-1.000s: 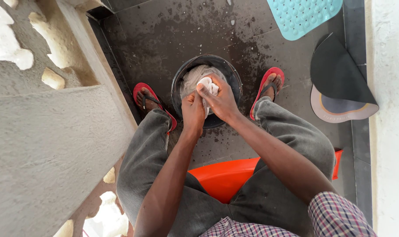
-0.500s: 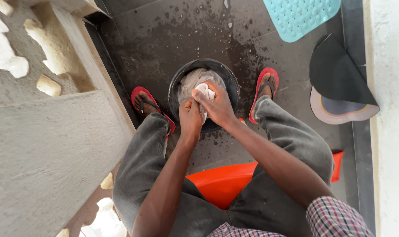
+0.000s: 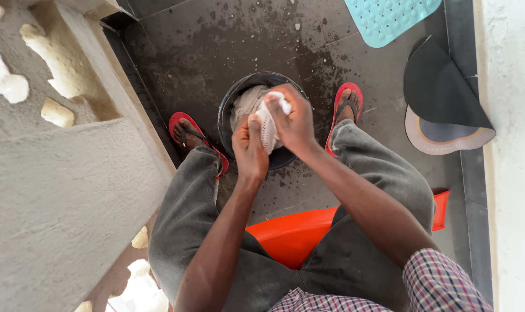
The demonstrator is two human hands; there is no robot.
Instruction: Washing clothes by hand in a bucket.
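A black round basin [image 3: 230, 104] stands on the wet dark floor between my feet. It holds soaked pale laundry [image 3: 246, 101]. Above it, both hands grip a small white ribbed cloth [image 3: 269, 123]. My left hand [image 3: 250, 147] is closed on the cloth's lower part, thumb up. My right hand [image 3: 294, 122] is closed on its upper end, above the basin's right side. I sit on an orange plastic stool [image 3: 291, 231], legs apart in grey trousers.
Red flip-flops [image 3: 184, 128] are on both feet beside the basin. A rough concrete balustrade [image 3: 71, 173] runs along the left. A turquoise bath mat [image 3: 389, 20] lies at the top right, a folded dark mat [image 3: 442, 92] beside a white wall [image 3: 511, 156].
My right hand has risen and moved further over the basin, pulling the white cloth's upper end up. The left hand stays gripped below it. The view has shifted slightly.
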